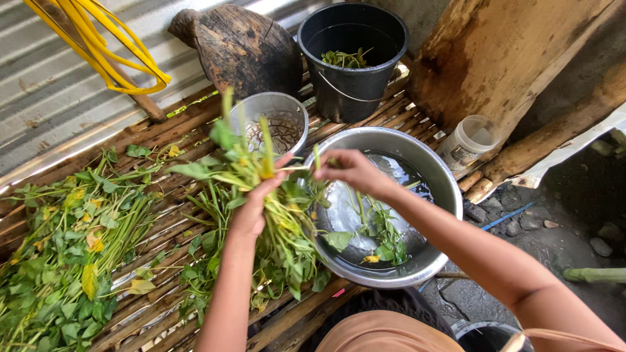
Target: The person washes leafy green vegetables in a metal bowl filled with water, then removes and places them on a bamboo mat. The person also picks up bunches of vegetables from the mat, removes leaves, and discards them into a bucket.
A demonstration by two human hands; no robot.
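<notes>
My left hand grips a bunch of leafy green stems, held upright over a bamboo slat table. My right hand pinches a single stem from that bunch, right beside the left hand and above the rim of a large steel basin. The basin holds a little water and a few picked green sprigs.
A heap of leafy stems lies on the table's left. At the back stand a small steel bowl, a black bucket with some greens, a dark wooden block, a white plastic jar and yellow hose. Ground drops off right.
</notes>
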